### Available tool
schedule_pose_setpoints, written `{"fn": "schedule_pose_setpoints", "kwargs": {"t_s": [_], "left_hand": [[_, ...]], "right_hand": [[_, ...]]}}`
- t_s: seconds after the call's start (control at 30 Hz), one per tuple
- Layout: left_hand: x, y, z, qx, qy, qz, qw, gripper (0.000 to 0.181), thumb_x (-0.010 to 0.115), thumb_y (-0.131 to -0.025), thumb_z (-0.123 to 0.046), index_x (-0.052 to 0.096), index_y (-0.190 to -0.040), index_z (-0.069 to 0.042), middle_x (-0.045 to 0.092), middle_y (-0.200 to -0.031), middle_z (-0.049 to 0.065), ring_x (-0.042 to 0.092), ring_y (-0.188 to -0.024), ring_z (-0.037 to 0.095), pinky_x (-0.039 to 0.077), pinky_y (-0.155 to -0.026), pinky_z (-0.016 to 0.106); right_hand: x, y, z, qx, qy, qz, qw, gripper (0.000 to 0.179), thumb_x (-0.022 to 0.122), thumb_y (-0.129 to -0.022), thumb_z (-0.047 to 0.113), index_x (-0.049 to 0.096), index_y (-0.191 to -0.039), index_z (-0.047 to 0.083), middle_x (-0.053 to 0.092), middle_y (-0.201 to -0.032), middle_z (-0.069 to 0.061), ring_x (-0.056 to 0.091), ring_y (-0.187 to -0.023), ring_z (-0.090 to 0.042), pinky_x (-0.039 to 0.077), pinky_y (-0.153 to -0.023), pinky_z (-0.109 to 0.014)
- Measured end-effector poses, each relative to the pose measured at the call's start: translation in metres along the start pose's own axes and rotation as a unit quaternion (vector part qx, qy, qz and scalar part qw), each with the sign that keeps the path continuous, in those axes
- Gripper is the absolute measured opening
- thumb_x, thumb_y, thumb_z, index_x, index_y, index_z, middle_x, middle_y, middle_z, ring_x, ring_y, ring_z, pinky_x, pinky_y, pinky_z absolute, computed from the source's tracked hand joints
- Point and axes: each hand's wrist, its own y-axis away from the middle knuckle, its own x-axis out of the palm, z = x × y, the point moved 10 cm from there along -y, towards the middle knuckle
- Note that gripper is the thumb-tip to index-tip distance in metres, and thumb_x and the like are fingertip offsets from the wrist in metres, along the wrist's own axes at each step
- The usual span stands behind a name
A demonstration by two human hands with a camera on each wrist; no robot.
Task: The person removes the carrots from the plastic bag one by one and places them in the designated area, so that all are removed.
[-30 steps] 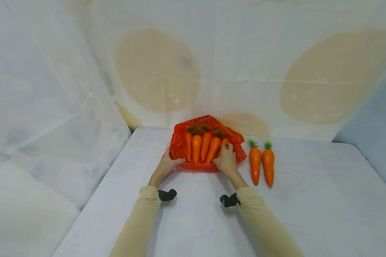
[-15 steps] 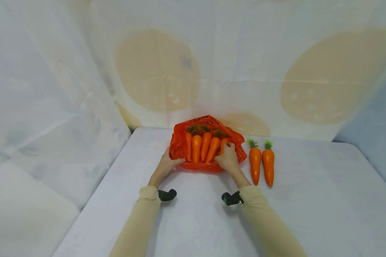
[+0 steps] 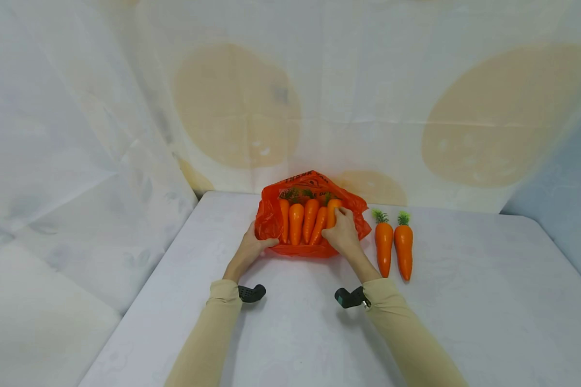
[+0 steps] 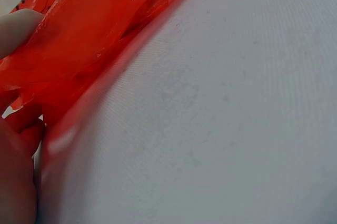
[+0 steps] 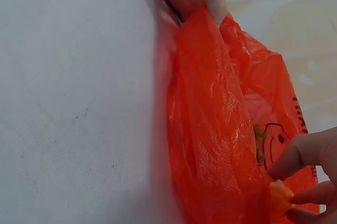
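Observation:
An orange-red plastic bag (image 3: 305, 251), printed in black, lies on its side with its mouth open and several carrots (image 3: 296, 223) side by side within, green tops toward the back. My left hand (image 3: 248, 250) grips the bag's left edge, thumb over the front rim; in the left wrist view its thumb (image 4: 20, 30) presses the film and the fingers are partly hidden. At the bag's right side my right hand (image 3: 344, 235) pinches the rightmost carrot (image 3: 333, 207), whose lower part is hidden. The right wrist view shows those fingertips on the carrot (image 5: 280, 198) behind the bag film.
Two more carrots (image 3: 383, 248) with green tops lie on the white table (image 3: 290, 333), right of the bag. A pale patterned cloth wall (image 3: 358, 107) rises close behind the bag, and another stands at the left.
My right hand has shifted slightly, and the rightmost carrot has moved a little left and back in the bag. The bag's top edge has lifted slightly. My left hand has stayed put.

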Motion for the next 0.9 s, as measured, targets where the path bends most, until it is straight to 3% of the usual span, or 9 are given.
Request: {"fn": "schedule_pose_setpoints", "kwargs": {"t_s": [0.37,0.7,0.9], "left_hand": [[0.002,-0.003,0.004,-0.018,-0.009,0.014,0.9997,0.088,0.073,-0.087,-0.03,0.022,-0.156,-0.015,0.038,-0.154,0.009,0.041,-0.133,0.027,0.039,-0.11,0.048],[0.001,-0.003,0.004,-0.007,-0.004,0.003,1.0,0.088,0.075,-0.084,-0.032,0.025,-0.154,-0.015,0.04,-0.153,0.006,0.04,-0.137,0.025,0.031,-0.116,0.049],[0.001,-0.003,0.006,-0.012,-0.006,0.004,0.9999,0.09,0.074,-0.084,-0.032,0.023,-0.156,-0.015,0.036,-0.156,0.006,0.036,-0.141,0.026,0.027,-0.118,0.051]], "right_hand": [[-0.008,-0.001,0.008,-0.015,-0.024,0.003,0.9996,0.077,0.065,-0.081,0.005,0.032,-0.15,-0.007,0.027,-0.154,-0.025,0.033,-0.141,-0.041,0.03,-0.117,-0.048],[-0.011,0.004,0.012,-0.002,-0.113,0.044,0.9926,0.076,0.061,-0.083,0.006,0.03,-0.152,-0.004,0.025,-0.159,-0.02,0.037,-0.137,-0.035,0.036,-0.114,-0.045],[-0.018,0.015,0.016,-0.006,-0.137,0.054,0.9891,0.076,0.058,-0.081,0.006,0.032,-0.152,0.0,0.025,-0.16,-0.016,0.029,-0.142,-0.032,0.033,-0.116,-0.045]]}}
